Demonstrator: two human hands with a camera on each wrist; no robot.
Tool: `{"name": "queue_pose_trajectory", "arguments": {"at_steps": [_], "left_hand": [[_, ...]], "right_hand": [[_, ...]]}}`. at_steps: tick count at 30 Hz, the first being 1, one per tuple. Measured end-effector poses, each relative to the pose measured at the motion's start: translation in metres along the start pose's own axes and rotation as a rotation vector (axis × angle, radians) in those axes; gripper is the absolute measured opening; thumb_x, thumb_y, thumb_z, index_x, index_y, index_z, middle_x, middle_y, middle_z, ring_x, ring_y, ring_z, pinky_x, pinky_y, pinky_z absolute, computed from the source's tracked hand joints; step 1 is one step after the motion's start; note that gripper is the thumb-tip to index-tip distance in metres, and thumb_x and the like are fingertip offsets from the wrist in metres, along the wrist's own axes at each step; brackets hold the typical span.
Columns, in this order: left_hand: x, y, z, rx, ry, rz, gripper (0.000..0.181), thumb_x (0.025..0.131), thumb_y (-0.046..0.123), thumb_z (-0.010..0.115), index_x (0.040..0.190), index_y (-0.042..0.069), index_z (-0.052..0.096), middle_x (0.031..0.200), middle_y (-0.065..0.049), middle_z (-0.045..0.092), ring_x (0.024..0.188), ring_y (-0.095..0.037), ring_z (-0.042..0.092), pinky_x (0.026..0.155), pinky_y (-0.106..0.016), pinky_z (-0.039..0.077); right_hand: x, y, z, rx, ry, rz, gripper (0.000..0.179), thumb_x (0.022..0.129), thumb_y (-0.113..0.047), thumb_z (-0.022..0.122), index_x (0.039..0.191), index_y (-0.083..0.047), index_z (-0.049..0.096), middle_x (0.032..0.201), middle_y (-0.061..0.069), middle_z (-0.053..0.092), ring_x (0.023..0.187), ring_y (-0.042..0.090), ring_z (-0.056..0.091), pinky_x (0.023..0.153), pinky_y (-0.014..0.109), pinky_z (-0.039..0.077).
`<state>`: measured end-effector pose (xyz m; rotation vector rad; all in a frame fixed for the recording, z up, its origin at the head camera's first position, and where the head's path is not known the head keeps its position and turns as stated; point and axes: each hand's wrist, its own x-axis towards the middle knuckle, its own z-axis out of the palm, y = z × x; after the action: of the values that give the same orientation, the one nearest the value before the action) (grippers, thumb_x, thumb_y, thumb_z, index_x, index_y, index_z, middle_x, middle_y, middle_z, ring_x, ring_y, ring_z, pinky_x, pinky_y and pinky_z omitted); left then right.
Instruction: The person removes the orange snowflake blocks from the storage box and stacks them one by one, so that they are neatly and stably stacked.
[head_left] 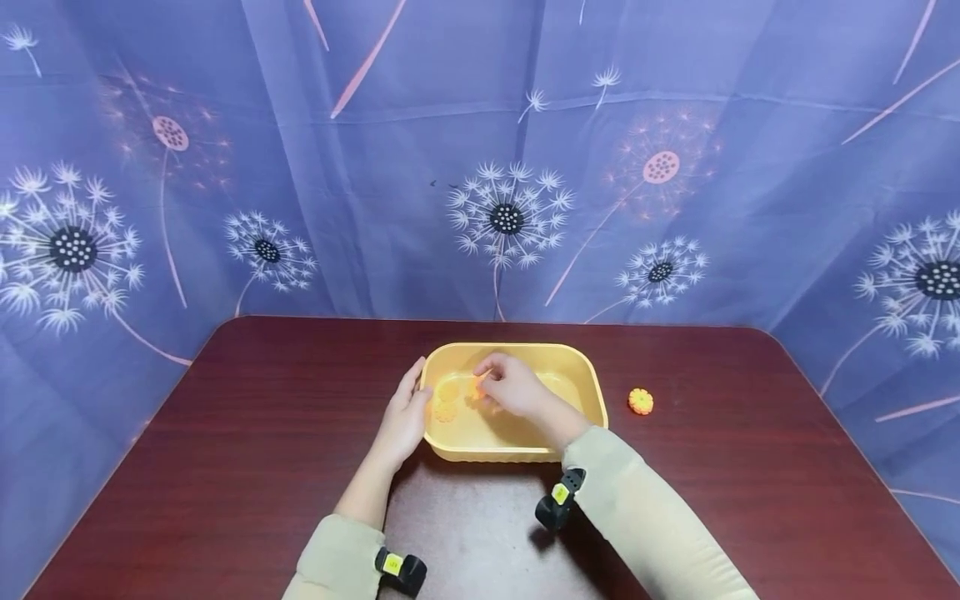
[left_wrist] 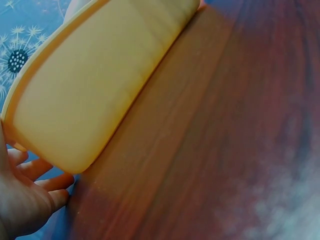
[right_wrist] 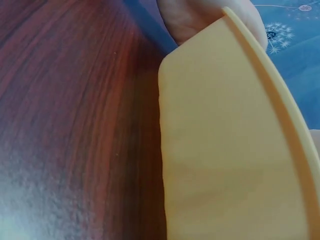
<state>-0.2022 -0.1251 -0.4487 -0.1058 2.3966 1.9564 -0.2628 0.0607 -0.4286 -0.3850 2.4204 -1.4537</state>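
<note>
A yellow plastic basin (head_left: 510, 454) stands on the table, its outer wall also filling much of the left wrist view. My left hand (head_left: 405, 423) holds the basin's left end, thumb over the rim and fingers along the outside wall. Over the basin's floor, my right hand (head_left: 513, 386) pinches a small orange flower-shaped piece (head_left: 478, 388), partly hidden by the fingers. Two yellow-orange flower-shaped pieces (head_left: 446, 412) lie inside at the left end. In the right wrist view the basin wall (right_wrist: 225, 140) hides the right hand's fingertips.
An orange and yellow flower-shaped piece (head_left: 641, 401) lies on the dark red-brown table (head_left: 300, 400), right of the basin. A blue curtain (head_left: 390, 208) with dandelion prints hangs behind and beside the table. Both wrists wear black camera mounts (head_left: 553, 507).
</note>
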Motion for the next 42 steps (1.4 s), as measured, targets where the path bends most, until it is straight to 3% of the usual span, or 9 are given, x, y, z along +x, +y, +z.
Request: {"name": "queue_pose_trajectory", "arguments": {"at_steps": [6,11,18,24,29,36,42], "left_hand": [[0.000,0.000,0.002,0.013,0.010,0.005,0.053,0.100,0.022,0.037,0.151,0.020,0.024,0.153,-0.013,0.030,0.138,-0.025,0.032,0.108,-0.048,0.036],[-0.001,-0.009,0.005,0.001,0.009,0.000,0.052,0.101,0.021,0.036,0.151,0.021,0.023,0.154,-0.012,0.028,0.140,-0.027,0.029,0.109,-0.049,0.034],[-0.006,-0.015,0.008,-0.037,0.031,-0.006,0.052,0.100,0.019,0.038,0.151,0.018,0.025,0.153,-0.013,0.031,0.138,-0.026,0.033,0.110,-0.048,0.033],[-0.006,-0.013,0.007,-0.037,0.021,-0.004,0.052,0.100,0.019,0.037,0.151,0.018,0.025,0.153,-0.013,0.031,0.137,-0.026,0.034,0.108,-0.048,0.036],[-0.004,-0.013,0.007,-0.027,0.008,-0.005,0.052,0.100,0.019,0.037,0.151,0.020,0.024,0.154,-0.014,0.029,0.137,-0.027,0.034,0.108,-0.048,0.036],[-0.003,-0.011,0.006,-0.007,0.005,-0.003,0.052,0.100,0.019,0.037,0.151,0.020,0.025,0.154,-0.013,0.029,0.137,-0.026,0.034,0.108,-0.047,0.035],[0.000,-0.005,0.002,0.020,0.018,0.002,0.052,0.100,0.021,0.037,0.151,0.022,0.025,0.153,-0.013,0.031,0.138,-0.026,0.033,0.109,-0.049,0.034]], "right_hand": [[-0.006,-0.003,-0.009,0.081,0.016,-0.011,0.021,0.088,-0.001,0.056,0.108,0.005,0.059,0.074,0.010,0.059,0.067,0.020,0.061,0.056,0.034,0.055],[-0.013,-0.004,-0.014,0.134,0.001,-0.034,0.024,0.087,0.001,0.055,0.110,0.011,0.057,0.074,0.011,0.059,0.067,0.019,0.059,0.055,0.037,0.054],[-0.023,0.001,-0.022,0.133,-0.016,-0.044,0.025,0.087,0.001,0.056,0.109,0.010,0.057,0.076,0.008,0.061,0.068,0.023,0.062,0.061,0.037,0.055],[-0.029,0.001,-0.033,0.153,0.002,-0.062,0.027,0.089,-0.002,0.058,0.112,0.011,0.056,0.081,0.011,0.063,0.069,0.018,0.063,0.067,0.039,0.056],[-0.037,0.001,-0.041,0.188,0.036,-0.031,0.026,0.089,-0.003,0.058,0.112,0.008,0.055,0.087,0.012,0.063,0.071,0.014,0.061,0.071,0.042,0.056],[-0.043,0.005,-0.055,0.246,0.057,-0.024,0.029,0.088,0.001,0.058,0.115,0.010,0.054,0.085,0.005,0.064,0.072,0.011,0.063,0.066,0.031,0.056],[-0.048,0.005,-0.067,0.264,0.076,-0.068,0.033,0.088,0.001,0.057,0.118,0.013,0.051,0.084,0.002,0.063,0.073,0.011,0.064,0.066,0.030,0.056]]}}
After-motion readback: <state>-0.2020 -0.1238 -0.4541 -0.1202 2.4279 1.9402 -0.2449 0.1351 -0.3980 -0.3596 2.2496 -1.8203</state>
